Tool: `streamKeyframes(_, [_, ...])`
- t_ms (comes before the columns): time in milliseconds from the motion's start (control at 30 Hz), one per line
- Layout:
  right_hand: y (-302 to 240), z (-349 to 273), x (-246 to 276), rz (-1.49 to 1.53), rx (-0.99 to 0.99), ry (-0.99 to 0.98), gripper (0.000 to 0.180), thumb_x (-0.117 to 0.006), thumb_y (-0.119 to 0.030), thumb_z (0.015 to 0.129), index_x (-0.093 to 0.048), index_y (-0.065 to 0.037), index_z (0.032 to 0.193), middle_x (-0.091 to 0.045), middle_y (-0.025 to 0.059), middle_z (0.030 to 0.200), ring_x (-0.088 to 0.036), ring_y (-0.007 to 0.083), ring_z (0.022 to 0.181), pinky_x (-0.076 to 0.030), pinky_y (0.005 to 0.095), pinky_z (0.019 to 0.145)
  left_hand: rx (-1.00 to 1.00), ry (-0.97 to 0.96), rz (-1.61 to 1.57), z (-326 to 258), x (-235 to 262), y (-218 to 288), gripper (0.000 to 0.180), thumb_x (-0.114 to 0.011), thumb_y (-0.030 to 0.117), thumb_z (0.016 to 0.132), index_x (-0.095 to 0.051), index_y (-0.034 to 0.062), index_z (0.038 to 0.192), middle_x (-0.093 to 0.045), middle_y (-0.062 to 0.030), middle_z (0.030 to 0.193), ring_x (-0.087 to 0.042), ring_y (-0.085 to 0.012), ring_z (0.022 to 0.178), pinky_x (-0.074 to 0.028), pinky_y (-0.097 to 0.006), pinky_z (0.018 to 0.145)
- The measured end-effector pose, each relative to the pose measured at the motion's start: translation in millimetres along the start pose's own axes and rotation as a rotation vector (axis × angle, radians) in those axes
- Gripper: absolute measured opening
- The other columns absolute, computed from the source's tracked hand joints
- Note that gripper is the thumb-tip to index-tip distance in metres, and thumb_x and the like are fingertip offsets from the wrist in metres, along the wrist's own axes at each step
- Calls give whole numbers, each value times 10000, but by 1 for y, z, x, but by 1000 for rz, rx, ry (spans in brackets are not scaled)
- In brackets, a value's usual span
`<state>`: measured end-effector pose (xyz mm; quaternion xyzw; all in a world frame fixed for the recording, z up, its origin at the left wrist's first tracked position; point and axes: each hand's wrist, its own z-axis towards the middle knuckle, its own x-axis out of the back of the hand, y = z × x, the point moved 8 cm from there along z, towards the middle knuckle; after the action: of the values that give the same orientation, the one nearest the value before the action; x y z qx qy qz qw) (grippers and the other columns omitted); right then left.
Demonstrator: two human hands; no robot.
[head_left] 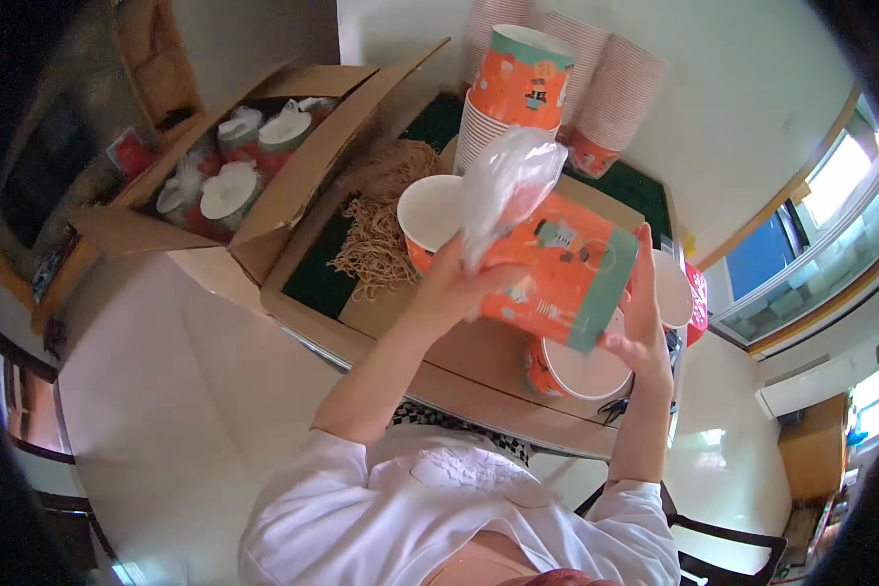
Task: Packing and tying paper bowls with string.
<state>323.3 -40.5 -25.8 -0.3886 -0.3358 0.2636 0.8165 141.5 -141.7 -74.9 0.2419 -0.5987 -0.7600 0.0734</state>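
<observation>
An orange paper bucket with a teal rim band is held sideways above the table. Clear plastic bag film bunches up at its left end. My left hand is closed on the gathered plastic, its thumb lying along the bucket's side. At the rim end, my right hand stands with fingers stretched upright, palm toward the bucket and thumb by its lower corner. Just below is an open bucket, white inside, partly hidden. Another open bucket stands beyond my left hand.
Stacked buckets and tall nested stacks stand against the wall. A cardboard box at left holds several bagged containers. Shredded brown paper lies on the table beside it. Black scissors lie at the front edge; a chair stands lower right.
</observation>
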Motion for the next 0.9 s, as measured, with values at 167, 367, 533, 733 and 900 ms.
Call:
streamKeyframes(167, [32, 10, 5, 243, -114, 81, 1151, -793, -388, 632, -45, -129, 1468, -61, 86, 1520, -119, 282, 1390, -192, 510, 1074, -327, -182, 302, 63, -23, 20, 527, -730, 162, 738, -504, -17, 1179, -597, -109, 1013, -564, -144, 912, -463, -299, 802])
streamKeyframes(367, [63, 19, 15, -23, -127, 91, 934, -763, -182, 702, -198, -141, 1445, -206, 108, 1481, -151, 302, 1380, -190, 480, 1093, -185, -292, 112, 92, -26, 9, 501, -691, 179, 795, -503, 22, 1232, -612, -56, 1039, -580, -141, 891, -475, -303, 801])
streamKeyframes(533, [74, 28, 12, -236, -125, 124, 879, -769, -188, 701, -267, -126, 1420, -282, 158, 1434, -172, 315, 1372, -207, 440, 1095, -230, 188, 202, 97, 49, 4, 444, -669, 190, 811, -515, 22, 1193, -624, -72, 1007, -597, -133, 845, -478, -258, 741])
streamKeyframes(733, [90, 27, 24, -261, -84, 177, 829, -765, -144, 706, -310, -112, 1397, -314, 128, 1426, -201, 295, 1364, -232, 424, 1092, -336, 40, -568, 75, 93, 54, 328, -490, 247, 923, -515, 14, 1153, -637, -158, 959, -617, -210, 793, -493, -322, 683])
streamKeyframes(900, [69, 23, 19, -267, -114, 169, 794, -746, -123, 736, -309, -105, 1399, -333, 89, 1422, -253, 258, 1347, -247, 402, 1084, -229, 232, -751, 39, 96, 65, 469, -417, 412, 944, -457, 88, 1282, -543, -78, 1224, -569, -209, 976, -476, -367, 825])
